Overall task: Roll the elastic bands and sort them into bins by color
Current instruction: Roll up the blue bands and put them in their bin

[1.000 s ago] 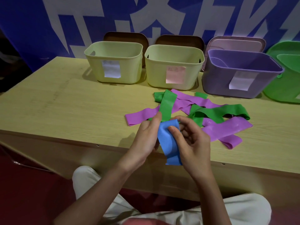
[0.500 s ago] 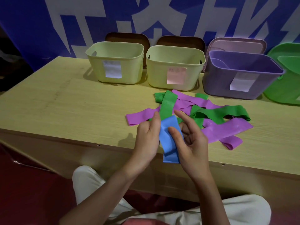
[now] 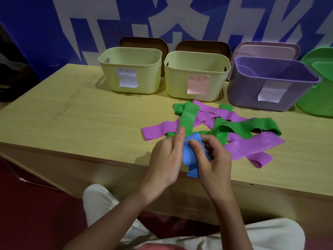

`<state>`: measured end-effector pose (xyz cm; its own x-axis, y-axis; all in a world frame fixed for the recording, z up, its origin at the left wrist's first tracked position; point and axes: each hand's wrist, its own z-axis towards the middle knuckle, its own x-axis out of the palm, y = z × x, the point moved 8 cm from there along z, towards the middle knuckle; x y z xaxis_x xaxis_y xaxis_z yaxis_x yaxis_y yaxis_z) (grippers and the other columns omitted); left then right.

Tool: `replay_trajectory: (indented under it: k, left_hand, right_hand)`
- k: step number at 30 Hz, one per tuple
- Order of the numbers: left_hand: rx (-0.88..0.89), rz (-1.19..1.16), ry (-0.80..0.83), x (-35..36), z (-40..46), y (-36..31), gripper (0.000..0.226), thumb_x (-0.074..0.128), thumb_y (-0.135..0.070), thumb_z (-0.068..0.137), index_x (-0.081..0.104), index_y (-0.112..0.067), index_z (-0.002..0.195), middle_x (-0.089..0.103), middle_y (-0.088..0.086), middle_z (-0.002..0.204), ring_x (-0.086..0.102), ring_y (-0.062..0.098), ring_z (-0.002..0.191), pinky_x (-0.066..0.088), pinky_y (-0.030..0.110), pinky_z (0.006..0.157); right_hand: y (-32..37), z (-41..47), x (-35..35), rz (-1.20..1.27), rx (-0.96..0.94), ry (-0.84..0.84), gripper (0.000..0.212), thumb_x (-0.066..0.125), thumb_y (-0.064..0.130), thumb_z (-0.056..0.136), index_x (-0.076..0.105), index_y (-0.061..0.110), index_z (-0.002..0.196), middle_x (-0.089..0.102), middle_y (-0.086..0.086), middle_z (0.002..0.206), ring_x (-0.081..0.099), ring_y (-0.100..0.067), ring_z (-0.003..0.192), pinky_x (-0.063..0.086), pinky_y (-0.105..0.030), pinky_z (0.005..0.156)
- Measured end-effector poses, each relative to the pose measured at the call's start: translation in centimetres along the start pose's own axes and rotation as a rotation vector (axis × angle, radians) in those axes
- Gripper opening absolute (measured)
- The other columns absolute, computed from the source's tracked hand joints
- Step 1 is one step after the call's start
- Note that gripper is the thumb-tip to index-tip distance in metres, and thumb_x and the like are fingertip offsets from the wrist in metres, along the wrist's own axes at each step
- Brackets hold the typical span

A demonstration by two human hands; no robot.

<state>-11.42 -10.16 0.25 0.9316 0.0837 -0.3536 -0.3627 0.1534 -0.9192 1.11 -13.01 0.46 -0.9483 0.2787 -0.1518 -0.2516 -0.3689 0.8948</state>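
I see both hands at the worktop's near edge: left hand and right hand pinch the blue band between them, fingers curled, its long axis hanging toward me. Beyond lie loose bands, then 3 bins.

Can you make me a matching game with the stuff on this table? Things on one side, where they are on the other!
Things:
1. blue band
2. purple bin
3. brown lids
4. green and purple bands

Places:
A. standing behind the two yellow bins
B. held between the left hand and the right hand
C. piled loose on the table
D. to the right of the yellow bins

Pairs: 1-B, 2-D, 3-A, 4-C
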Motion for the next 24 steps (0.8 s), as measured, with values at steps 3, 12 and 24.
replay_trajectory:
  k: [3, 12, 24]
  left_hand:
    - [0.142, 0.045, -0.104, -0.4, -0.2, 0.0, 0.051, 0.035, -0.050, 0.094, 0.033, -0.023, 0.050, 0.039, -0.005, 0.042, 0.037, 0.009, 0.042, 0.023, 0.026, 0.045]
    - [0.064, -0.091, -0.167, -1.3, 1.1, 0.2, 0.057, 0.043, -0.036, 0.097, 0.026, -0.023, 0.045, 0.028, -0.008, 0.039, 0.027, 0.007, 0.041, 0.021, 0.032, 0.047]
    - [0.102, 0.080, -0.037, -0.7, 1.1, -0.4, 0.054, 0.038, -0.048, 0.097, 0.033, -0.016, 0.055, 0.034, -0.003, 0.046, 0.031, 0.010, 0.046, 0.026, 0.032, 0.051]
  right_hand:
    - [-0.6, 0.0, 0.5, 0.006, 0.040, 0.035, 0.019, 0.060, 0.036, 0.088, 0.062, 0.018, 0.084, 0.061, 0.006, 0.073, 0.055, -0.009, 0.065, 0.044, -0.021, 0.058]
    - [-0.4, -0.3, 0.7, 0.107, 0.026, 0.086, 0.020, 0.064, 0.032, 0.087, 0.063, 0.025, 0.106, 0.056, -0.010, 0.071, 0.050, -0.026, 0.065, 0.043, -0.038, 0.060]
    - [-1.3, 0.0, 0.0, 0.044, 0.047, 0.061, 0.012, 0.062, 0.030, 0.088, 0.066, 0.020, 0.092, 0.064, -0.002, 0.075, 0.056, -0.021, 0.069, 0.045, -0.024, 0.062]
